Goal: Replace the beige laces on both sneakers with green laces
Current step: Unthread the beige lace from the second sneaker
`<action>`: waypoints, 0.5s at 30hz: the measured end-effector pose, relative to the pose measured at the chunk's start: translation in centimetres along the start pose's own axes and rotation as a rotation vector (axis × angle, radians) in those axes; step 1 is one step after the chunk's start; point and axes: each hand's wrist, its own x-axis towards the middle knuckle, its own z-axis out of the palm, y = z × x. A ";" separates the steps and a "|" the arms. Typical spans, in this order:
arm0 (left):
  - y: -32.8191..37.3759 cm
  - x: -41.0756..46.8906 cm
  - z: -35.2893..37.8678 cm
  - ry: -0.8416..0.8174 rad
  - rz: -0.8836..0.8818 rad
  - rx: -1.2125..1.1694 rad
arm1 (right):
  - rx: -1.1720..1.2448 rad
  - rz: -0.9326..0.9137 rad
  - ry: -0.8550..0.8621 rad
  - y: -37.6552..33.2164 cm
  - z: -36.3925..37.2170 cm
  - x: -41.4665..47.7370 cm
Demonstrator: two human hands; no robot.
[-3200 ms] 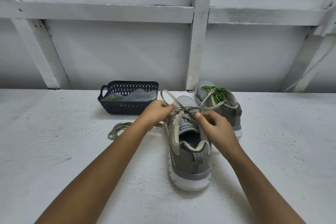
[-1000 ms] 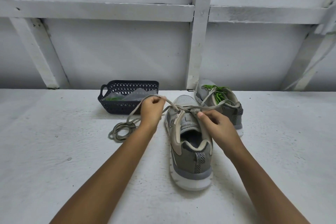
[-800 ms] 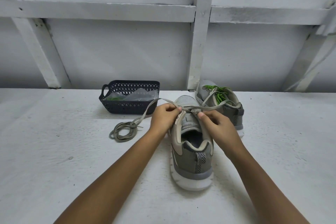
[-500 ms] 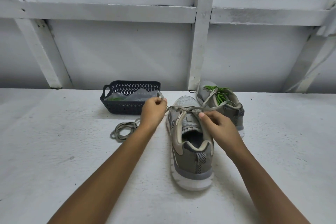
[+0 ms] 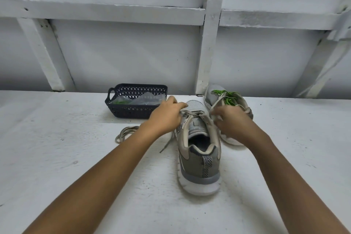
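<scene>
Right hand (image 5: 233, 123) shifted beside the near sneaker (image 5: 199, 167), one of two, grip too blurry; left hand (image 5: 167, 118) pinches its beige lace (image 5: 167, 144).

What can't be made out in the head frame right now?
Head view only:
- Blurred by motion: right hand; its grip on the beige lace is unreadable.
- Hidden: far sneaker heel half, behind the right hand; near sneaker left eyelets, under the left hand pinching the lace; part of the loose lace, behind the left forearm.
- Too small: basket bagged contents.
</scene>
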 end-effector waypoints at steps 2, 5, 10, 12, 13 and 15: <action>0.3 0.5 0.7 0.002 0.013 0.024 | 0.024 0.074 -0.166 0.0 0.4 0.3; 0.4 0.9 0.8 0.020 -0.025 0.060 | 0.084 0.143 -0.206 0.2 0.7 0.3; 0.8 1.0 -0.9 -0.067 -0.157 -0.243 | 0.171 0.072 -0.025 -0.5 -0.9 0.2; 1.4 0.8 -2.2 -0.067 -0.178 -0.438 | 0.339 0.049 0.019 -1.2 -2.1 0.0; 1.8 0.4 -2.8 -0.052 -0.177 -0.520 | 0.402 0.033 0.022 -1.6 -2.6 -0.2; 2.6 -0.8 -3.7 -0.041 -0.126 -0.602 | 0.378 -0.023 -0.007 -2.2 -3.1 -1.0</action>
